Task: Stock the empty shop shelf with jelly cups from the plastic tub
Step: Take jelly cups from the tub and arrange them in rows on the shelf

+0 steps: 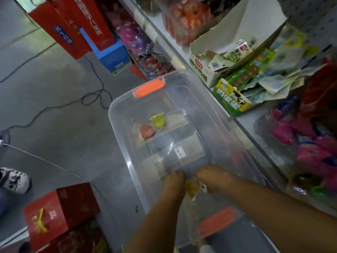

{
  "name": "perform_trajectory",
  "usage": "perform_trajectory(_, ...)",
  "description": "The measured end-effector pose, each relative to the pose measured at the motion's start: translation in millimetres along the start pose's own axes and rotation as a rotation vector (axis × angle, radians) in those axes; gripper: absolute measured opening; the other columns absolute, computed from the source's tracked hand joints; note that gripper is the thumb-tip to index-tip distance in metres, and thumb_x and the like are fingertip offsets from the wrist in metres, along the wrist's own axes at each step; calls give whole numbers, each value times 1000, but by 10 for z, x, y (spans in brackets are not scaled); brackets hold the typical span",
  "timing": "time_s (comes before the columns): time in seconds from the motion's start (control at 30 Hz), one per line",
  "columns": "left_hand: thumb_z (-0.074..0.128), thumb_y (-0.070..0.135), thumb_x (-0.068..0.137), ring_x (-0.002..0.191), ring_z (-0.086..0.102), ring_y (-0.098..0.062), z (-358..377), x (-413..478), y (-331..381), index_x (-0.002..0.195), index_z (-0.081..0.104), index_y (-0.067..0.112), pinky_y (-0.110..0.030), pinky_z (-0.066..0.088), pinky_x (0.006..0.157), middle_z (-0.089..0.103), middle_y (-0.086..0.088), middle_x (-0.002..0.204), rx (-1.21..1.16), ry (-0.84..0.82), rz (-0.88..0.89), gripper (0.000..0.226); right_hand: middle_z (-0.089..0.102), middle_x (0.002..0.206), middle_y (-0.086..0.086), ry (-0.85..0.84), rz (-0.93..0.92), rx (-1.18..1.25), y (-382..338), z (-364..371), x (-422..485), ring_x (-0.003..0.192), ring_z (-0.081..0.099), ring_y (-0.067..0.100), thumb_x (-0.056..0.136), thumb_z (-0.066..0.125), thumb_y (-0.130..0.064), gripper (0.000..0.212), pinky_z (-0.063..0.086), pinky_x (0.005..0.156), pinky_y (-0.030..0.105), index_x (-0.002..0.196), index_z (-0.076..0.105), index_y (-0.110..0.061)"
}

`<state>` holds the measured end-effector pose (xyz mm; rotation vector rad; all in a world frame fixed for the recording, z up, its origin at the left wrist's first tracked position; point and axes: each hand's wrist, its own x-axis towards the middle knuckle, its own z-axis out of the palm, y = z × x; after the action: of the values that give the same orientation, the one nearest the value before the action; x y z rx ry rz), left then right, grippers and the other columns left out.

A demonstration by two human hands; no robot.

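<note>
Head view, plastic tub [127,159]: it sits on the floor, its long side against the shelf [242,132], and it looks nearly emptied.
Yellow jelly cup [191,190]: on the tub floor at the near end, wedged between your two hands.
Left grip [173,181]: knuckles up and fingers turned down against the cup. I cannot tell whether it holds anything.
Right grip [213,178]: also turned down, touching the cup's far side by a pale foil edge. Whether it pinches the cup is unclear.
Step in hand: you are probably picking up this cup. Take it by the body rather than the foil flap, and lift it straight clear of the tub wall.
Green jelly cup [158,121] and red jelly cup [146,131]: side by side toward the tub's far end. They are likely next, so gather them in the same reach if one hand is free.
Hidden: both sets of fingertips. The frame is blurred, the tub's near corner is cut off, and no empty shelf spot shows beside the tub.
</note>
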<state>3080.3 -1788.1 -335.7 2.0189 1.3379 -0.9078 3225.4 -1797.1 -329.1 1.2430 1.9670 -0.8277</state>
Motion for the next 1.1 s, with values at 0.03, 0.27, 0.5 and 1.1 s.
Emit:
perform_trajectory(0.03, 57, 7, 91, 119, 59, -28, -29, -20, -9, 129, 57, 15, -40, 50, 94, 59, -9, 130, 6, 8, -4, 38, 60, 124, 8, 11, 16, 5, -1, -32, -35, 117, 56, 28, 85, 67, -18, 36, 46, 94, 34, 120, 56, -14)
perform_trajectory(0.27, 61, 35, 91, 115, 55, -31, -556, -452, -81, 128, 52, 13, -36, 46, 92, 53, -13, 126, -32, 178, 9, 44, 55, 123, 9, 279, 121, 109, -98, -404, -623, 114, 53, 28, 84, 57, -41, 47, 42, 87, 32, 124, 50, -18)
perform_trajectory(0.5, 50, 34, 97, 109, 57, -33, -938, -1325, -213, 126, 56, 18, -37, 46, 92, 55, -14, 122, -156, 433, 179, 33, 54, 119, 5, 547, 233, 376, -453, -649, -1632, 115, 50, 24, 86, 52, -45, 40, 42, 81, 32, 124, 54, -33)
perform_trajectory(1.1, 85, 37, 68, 86, 65, -11, -1105, -3625, 815, 92, 66, 37, -22, 46, 73, 65, 6, 100, -448, 661, 634, 30, 66, 100, -24, 1284, 441, 1117, -1417, 325, -4410, 89, 57, -13, 81, 76, -31, 21, 42, 76, 11, 99, 70, -39)
